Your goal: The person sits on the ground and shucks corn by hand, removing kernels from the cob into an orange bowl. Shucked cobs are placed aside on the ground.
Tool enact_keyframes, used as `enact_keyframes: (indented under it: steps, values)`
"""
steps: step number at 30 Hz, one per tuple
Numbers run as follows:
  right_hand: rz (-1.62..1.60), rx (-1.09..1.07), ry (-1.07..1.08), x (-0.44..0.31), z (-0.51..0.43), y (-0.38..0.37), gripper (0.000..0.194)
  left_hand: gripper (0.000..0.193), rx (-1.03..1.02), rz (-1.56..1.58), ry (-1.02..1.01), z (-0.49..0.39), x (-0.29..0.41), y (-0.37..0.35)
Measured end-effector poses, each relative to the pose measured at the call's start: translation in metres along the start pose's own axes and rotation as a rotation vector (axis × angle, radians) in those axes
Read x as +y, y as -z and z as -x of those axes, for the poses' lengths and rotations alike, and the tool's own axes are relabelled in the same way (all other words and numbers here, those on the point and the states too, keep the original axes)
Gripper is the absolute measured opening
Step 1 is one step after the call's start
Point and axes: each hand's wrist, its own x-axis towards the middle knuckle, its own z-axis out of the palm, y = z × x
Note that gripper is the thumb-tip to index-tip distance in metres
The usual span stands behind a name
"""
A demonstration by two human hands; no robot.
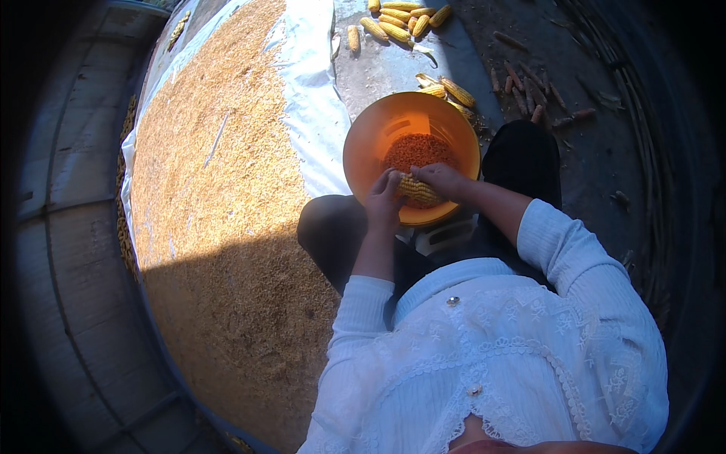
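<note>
Between my knees rests an orange basin (368,139) with a layer of loose corn kernels (422,148) at its bottom. My left hand (384,196) grips one end of a yellow corn cob (417,190), held over the near part of the basin. On the cob's other side, my right hand (442,179) is closed around it with the thumb side toward the far end. Rows of kernels show on the cob between the hands. My fingers hide both of its ends.
Shelled corn (227,170) spreads over a white sheet (312,96) on my left. Several whole cobs (397,22) lie beyond the basin, others (458,92) against its far rim. Bare cobs (530,93) are scattered at right. A wall (79,227) stands far left.
</note>
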Motion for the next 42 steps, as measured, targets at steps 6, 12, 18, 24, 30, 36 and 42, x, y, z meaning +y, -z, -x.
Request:
enact_keyframes:
  steps: [6,12,18,24,30,36,42]
  values:
    - [0.137,0.025,-0.032,0.004,0.002,-0.001,0.051,0.032,-0.004,-0.082,-0.008,0.002,-0.001,-0.004]
    - [-0.012,-0.013,0.024,0.009,-0.007,0.001,0.050,0.031,-0.010,-0.015,0.008,0.001,-0.002,-0.003]
    - [0.054,0.014,-0.013,0.006,-0.001,-0.002,0.048,0.030,0.003,-0.061,0.008,0.002,0.000,-0.003]
    - [-0.071,-0.045,-0.023,0.004,-0.001,-0.003,0.051,0.027,0.014,-0.087,0.007,0.002,0.000,-0.004]
    - [0.123,-0.005,0.028,0.001,0.006,-0.005,0.050,0.026,0.009,-0.110,-0.019,0.004,-0.002,-0.006]
    - [-0.036,-0.042,-0.009,0.005,-0.002,-0.004,0.051,0.026,0.023,-0.044,0.005,0.002,-0.001,-0.004]
    - [0.123,-0.049,0.043,0.006,0.000,-0.001,0.045,0.026,0.015,-0.042,0.001,0.000,-0.001,0.000]
